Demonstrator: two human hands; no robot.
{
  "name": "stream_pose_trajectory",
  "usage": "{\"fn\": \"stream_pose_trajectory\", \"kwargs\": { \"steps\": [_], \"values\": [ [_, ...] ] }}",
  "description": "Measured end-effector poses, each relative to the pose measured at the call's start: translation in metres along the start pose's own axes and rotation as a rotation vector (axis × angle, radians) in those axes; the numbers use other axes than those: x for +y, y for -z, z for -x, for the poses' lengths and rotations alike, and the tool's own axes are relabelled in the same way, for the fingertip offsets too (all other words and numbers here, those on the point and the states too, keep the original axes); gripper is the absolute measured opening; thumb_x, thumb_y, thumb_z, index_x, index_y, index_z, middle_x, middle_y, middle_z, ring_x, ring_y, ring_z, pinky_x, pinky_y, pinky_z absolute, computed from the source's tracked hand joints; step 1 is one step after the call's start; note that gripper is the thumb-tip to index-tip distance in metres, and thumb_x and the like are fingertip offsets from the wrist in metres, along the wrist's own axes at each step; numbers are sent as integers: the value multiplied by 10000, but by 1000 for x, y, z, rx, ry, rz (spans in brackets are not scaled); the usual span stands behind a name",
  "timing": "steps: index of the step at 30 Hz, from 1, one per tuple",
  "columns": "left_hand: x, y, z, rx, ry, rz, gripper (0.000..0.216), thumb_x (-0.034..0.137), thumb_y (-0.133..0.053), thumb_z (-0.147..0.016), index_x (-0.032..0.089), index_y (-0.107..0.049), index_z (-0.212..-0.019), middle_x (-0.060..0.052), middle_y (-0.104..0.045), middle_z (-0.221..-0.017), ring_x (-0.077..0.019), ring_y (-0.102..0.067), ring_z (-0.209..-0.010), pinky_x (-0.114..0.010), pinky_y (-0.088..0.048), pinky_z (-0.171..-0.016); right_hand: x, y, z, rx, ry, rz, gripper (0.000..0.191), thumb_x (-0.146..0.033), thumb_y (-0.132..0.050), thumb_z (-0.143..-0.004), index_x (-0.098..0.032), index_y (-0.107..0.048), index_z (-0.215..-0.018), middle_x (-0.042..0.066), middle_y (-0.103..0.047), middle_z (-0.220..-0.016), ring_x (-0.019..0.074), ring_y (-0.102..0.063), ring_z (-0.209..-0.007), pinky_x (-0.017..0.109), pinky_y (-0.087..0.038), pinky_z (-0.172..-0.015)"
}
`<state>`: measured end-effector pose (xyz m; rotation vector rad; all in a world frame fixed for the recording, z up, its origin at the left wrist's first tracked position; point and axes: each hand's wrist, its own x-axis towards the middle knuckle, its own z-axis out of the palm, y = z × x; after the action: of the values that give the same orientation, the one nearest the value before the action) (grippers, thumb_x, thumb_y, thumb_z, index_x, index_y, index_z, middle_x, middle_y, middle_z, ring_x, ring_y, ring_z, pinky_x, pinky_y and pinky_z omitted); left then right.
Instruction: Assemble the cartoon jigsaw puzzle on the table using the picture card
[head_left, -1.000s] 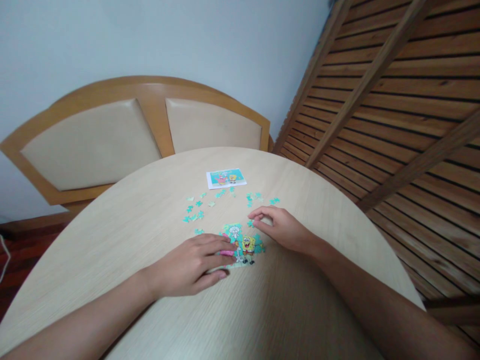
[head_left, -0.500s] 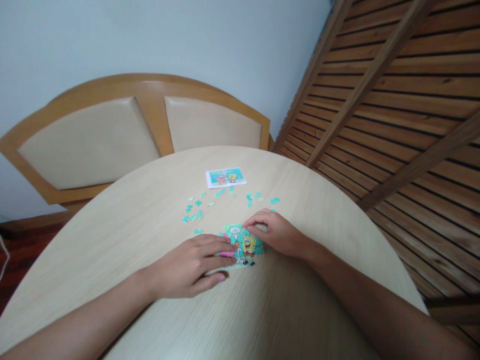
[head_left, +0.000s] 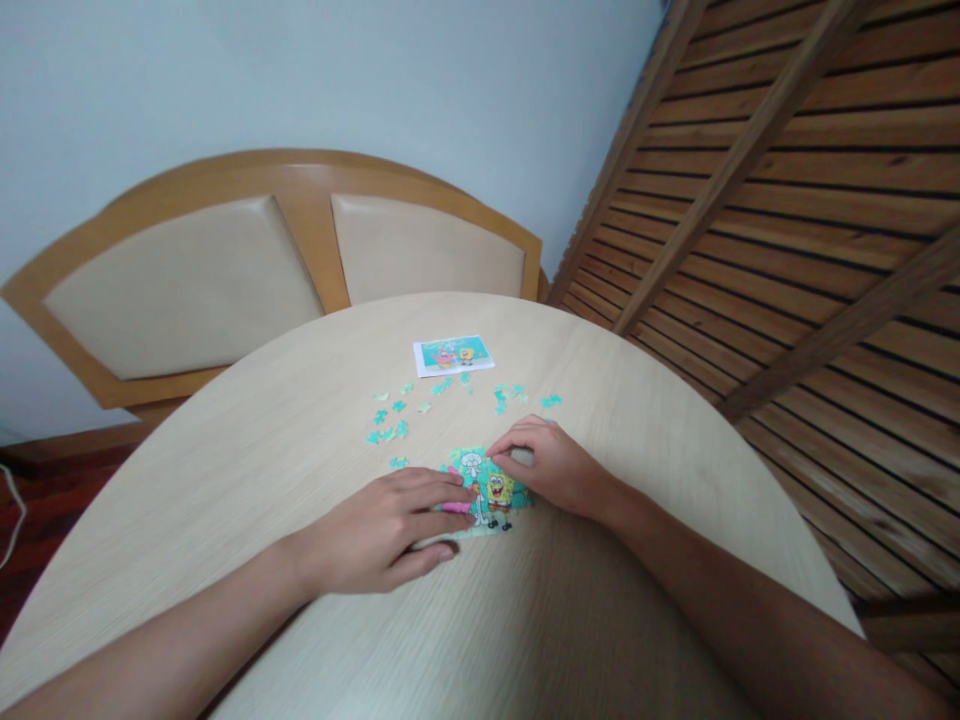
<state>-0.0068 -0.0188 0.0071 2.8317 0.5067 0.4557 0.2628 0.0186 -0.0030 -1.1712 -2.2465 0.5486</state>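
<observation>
A partly joined jigsaw puzzle [head_left: 499,490] with cartoon figures on a teal ground lies on the table in front of me. My left hand [head_left: 397,525] rests flat over its left side, fingers stretched out and covering part of the pink figure. At the puzzle's top edge, right of the pale figure's head, my right hand [head_left: 551,462] pinches with thumb and index finger. A small teal puzzle piece seems to be at those fingertips, mostly hidden by them. My right palm and wrist hide the puzzle's right edge.
Several loose puzzle pieces [head_left: 388,434] lie in an arc beyond the puzzle, with more pieces [head_left: 501,400] on the right. Behind them is a picture card [head_left: 455,356]. A padded bench [head_left: 187,280] stands past the round table [head_left: 300,370]; a slatted wooden panel [head_left: 787,200] is at right.
The right fingertips have shifted very slightly at the puzzle's top edge, still pinched. The left hand stays in place, and the view has moved a touch.
</observation>
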Motion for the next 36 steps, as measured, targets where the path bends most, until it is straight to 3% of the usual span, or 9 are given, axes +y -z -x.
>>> {"fn": "stream_pose_trajectory", "kwargs": {
  "steps": [21,24,29,32,36],
  "values": [
    [0,-1,0,-1,-6,-2,326,304,-525,-1024,203,-608,-1323,-108,-663,-1331,-252,-615,-1246,-463,-492,-1097,-2,-3,1,14,36,83,40,-200,-705,-870,-221,-738,-867,26,-746,-899,213,-651,-930,375,-459,-885],
    [0,-1,0,-9,-3,-5,335,309,-528,-1024,204,-599,-1335,-105,-652,-1352,-253,-605,-1262,-462,-487,-1104,3,-3,0,76,-20,131,105,-228,-682,-870,-219,-719,-968,53,-741,-1012,240,-642,-1018,413,-455,-935],
    [-1,0,0,-3,-13,-2,334,303,-537,-1020,204,-600,-1333,-99,-640,-1374,-251,-589,-1284,-457,-477,-1120,19,-1,-4,183,-169,261,391,-308,-611,-893,-206,-631,-1269,120,-664,-1309,311,-560,-1241,508,-410,-1045],
    [0,0,-1,1,-15,2,334,300,-540,-1019,201,-601,-1332,-101,-642,-1371,-249,-597,-1276,-453,-480,-1118,28,-1,-6,134,-210,305,552,-367,-583,-914,-178,-523,-1429,155,-580,-1440,344,-454,-1380,551,-348,-1119],
    [0,0,0,-9,0,5,339,306,-537,-1022,206,-595,-1340,-95,-637,-1380,-245,-588,-1288,-453,-477,-1124,34,-2,-6,81,-165,298,538,-376,-529,-957,-199,-488,-1463,141,-552,-1481,347,-363,-1457,585,-280,-1165]
  ]
}}
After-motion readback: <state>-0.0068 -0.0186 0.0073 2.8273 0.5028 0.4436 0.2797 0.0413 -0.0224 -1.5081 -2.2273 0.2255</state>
